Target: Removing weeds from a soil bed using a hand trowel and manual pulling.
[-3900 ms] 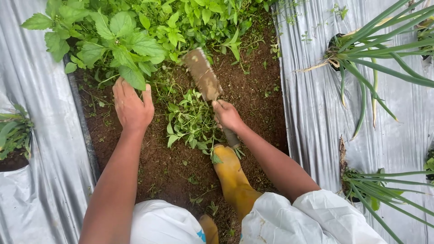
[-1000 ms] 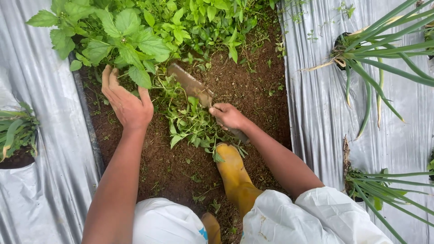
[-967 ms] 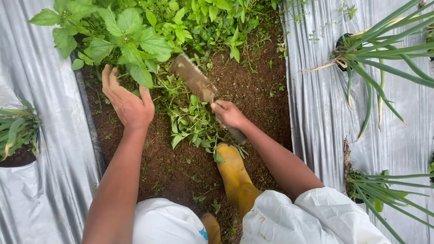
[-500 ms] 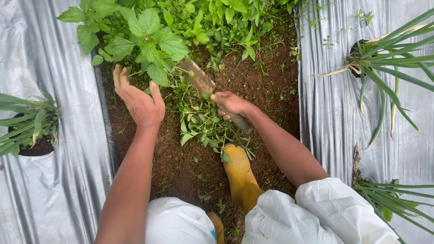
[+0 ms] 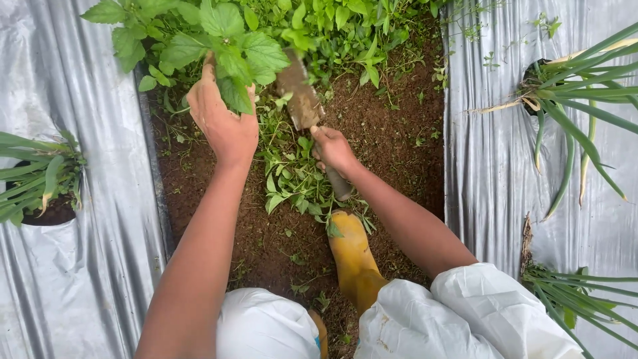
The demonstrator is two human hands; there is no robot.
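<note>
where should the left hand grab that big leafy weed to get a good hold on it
Low on the stems, beneath the leaf canopy, coming in from the near side. The big leafy weed spreads broad leaves up top that would likely tear, and the left hand is already reaching under them from the near side. The right hand holds the muddy trowel just to its right, so a grip from the left stays clear of the blade.

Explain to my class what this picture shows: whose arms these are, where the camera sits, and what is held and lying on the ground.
The camera is worn on a person's head and looks down at their own two bare arms. The left hand reaches into a broad-leaved green plant. The right hand grips the handle of a soil-caked hand trowel, blade pointing away. Below lies brown soil with small weeds, between silver plastic sheets. A yellow boot stands on the soil.
</note>
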